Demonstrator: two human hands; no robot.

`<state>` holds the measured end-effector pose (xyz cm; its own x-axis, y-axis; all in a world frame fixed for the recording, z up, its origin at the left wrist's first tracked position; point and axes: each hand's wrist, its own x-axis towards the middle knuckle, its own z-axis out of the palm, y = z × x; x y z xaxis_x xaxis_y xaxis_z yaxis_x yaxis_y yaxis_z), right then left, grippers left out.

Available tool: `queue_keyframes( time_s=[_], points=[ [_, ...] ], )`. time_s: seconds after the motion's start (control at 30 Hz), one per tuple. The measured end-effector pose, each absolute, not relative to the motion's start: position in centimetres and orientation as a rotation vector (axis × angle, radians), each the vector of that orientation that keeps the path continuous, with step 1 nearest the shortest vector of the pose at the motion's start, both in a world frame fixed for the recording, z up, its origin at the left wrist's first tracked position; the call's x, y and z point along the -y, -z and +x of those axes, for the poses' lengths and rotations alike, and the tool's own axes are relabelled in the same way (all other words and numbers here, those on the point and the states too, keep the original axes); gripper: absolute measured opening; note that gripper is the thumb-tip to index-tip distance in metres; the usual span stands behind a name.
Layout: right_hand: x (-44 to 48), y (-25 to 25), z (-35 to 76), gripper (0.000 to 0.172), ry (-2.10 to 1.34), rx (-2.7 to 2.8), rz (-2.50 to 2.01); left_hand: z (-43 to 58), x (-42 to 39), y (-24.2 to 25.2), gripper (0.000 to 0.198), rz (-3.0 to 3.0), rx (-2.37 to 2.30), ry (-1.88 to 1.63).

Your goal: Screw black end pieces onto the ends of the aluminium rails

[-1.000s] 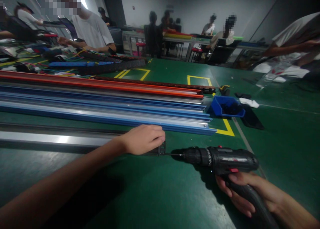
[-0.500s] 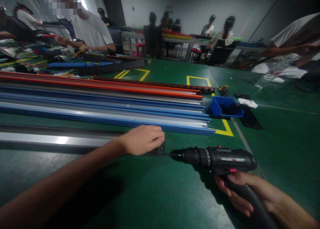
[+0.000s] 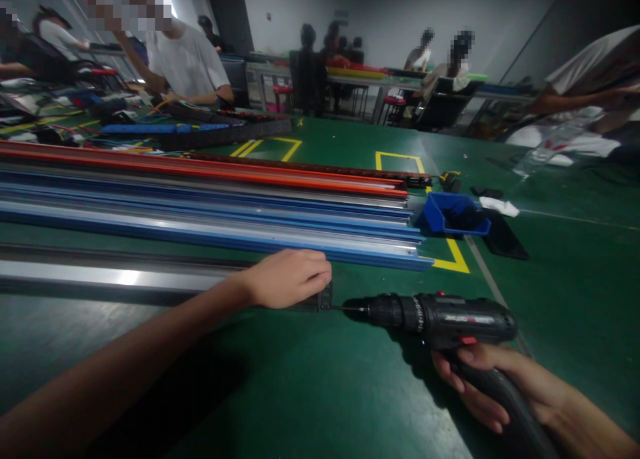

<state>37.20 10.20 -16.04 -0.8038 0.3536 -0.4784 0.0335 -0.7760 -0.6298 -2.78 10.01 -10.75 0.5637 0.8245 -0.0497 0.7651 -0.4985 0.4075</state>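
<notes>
My left hand (image 3: 287, 277) is closed over the right end of a long dark metal rail (image 3: 115, 277) that lies flat on the green table (image 3: 320, 379). My right hand (image 3: 493, 385) grips the handle of a black cordless drill (image 3: 440, 320), held level and pointing left. The drill's thin bit touches a small black end piece (image 3: 324, 297) on the rail, right by my left fingers.
Behind the rail lies a stack of long blue, silver and orange rails (image 3: 210, 205). A blue bin (image 3: 454, 215) sits at their right end beside yellow floor-tape marks, a white rag (image 3: 499, 206) and a black sheet. Several people work at tables behind and at the right.
Almost nothing has moved; both hands and the drill stay in place against the rail's end. A person at the far left table has shifted an arm.
</notes>
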Motion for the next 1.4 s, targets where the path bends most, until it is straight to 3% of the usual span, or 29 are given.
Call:
queue_keyframes(
  time_s=[0.77,1.4],
  points=[
    [-10.2,16.2,37.4,0.033,-2.627,0.911,-0.997,-2.8,-10.0,10.9,0.036,2.437,-1.289,-0.197],
    [-10.4,16.7,37.3,0.035,-2.672,0.948,-0.816,-2.8,-10.0,10.8,0.035,2.433,-1.301,-0.186]
  ],
)
